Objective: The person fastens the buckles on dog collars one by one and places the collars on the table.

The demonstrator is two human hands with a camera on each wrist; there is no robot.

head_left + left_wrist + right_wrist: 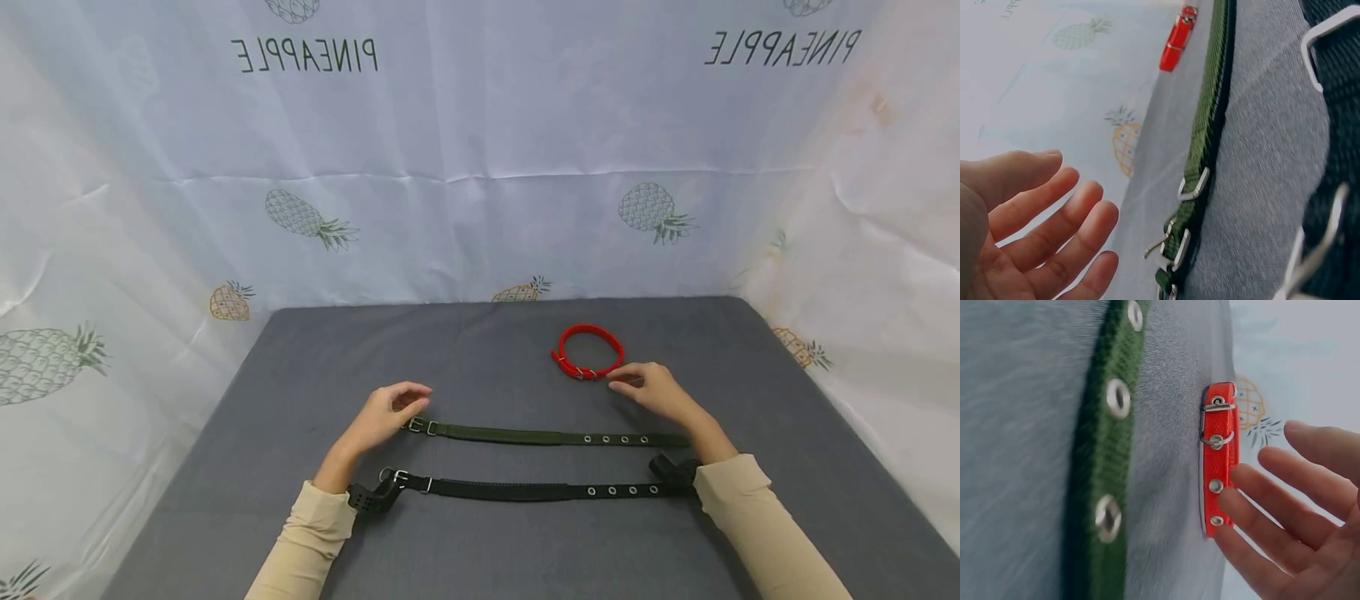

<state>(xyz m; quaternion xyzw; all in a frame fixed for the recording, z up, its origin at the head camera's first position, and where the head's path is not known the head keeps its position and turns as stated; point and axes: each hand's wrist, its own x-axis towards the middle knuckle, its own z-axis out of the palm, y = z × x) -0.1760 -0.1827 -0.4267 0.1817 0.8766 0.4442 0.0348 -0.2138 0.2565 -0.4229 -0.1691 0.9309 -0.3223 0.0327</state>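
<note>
A red collar [619,348], buckled into a ring, lies toward the back right of the table. My right hand [651,390] hovers just in front of it, fingers relaxed and holding nothing; in the right wrist view the fingertips overlap the red collar [1215,465]. A green collar [510,435] is stretched out flat across the table, its metal buckle at the left and eyelets at the right. Above that buckle end is my left hand [384,415], loosely bent with nothing in it. Nearer me a black collar [510,492] lies straight, roughly parallel to the green one.
The grey table [480,550] has a white curtain [465,233] with pineapple prints behind it and at both sides. Black wrist straps [372,498] sit on both forearms; the right one overlaps the black collar's right end in the head view.
</note>
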